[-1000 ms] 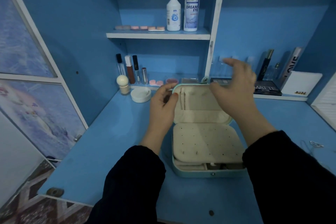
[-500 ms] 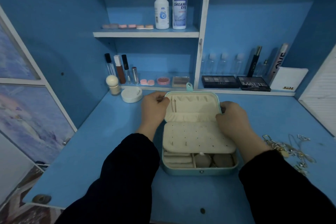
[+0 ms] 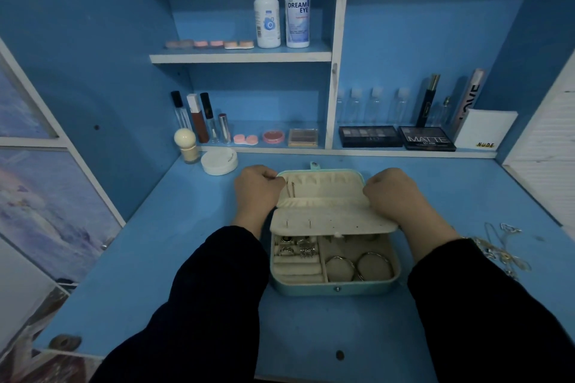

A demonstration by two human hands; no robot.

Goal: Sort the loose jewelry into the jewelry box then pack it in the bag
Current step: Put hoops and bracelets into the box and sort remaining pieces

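Two sleeves [image 3: 199,305] run up from the bottom edge, one on each side of the box [image 3: 334,287], which sits open on the desk [image 3: 140,258] dead ahead. Its base is wider than it is deep, but with the lid open backward the whole runs lengthways away from the person. In the base, rings [image 3: 295,247] sit in the upper left rolls and two bangles [image 3: 357,266] lie in the right compartment.

Level with the base and off to the right, the loose jewelry [image 3: 501,246] lies in a tangle on the desk, just beside the right sleeve [image 3: 485,305] and apart from the box. That is the relation that counts: the pile is on the right, so the right hand is much the nearer and, I judge, the one to reach for it. Part of the tangle is hidden behind the sleeve, and its pieces are too fine and dim to tell apart.

Further back, a flap [image 3: 329,221] with a few studs covers the far part of the base. Beyond it the lid [image 3: 323,183] leans back, with a thin chain [image 3: 292,190] hanging at its left. The left hand [image 3: 256,188] and right hand [image 3: 393,193] are apart, each curled on a side edge of the lid. The fingertips are hidden, so I cannot tell whether the left also pinches the chain.

No bag shows. Behind all this, a shelf [image 3: 242,57] carries bottles [image 3: 297,9].
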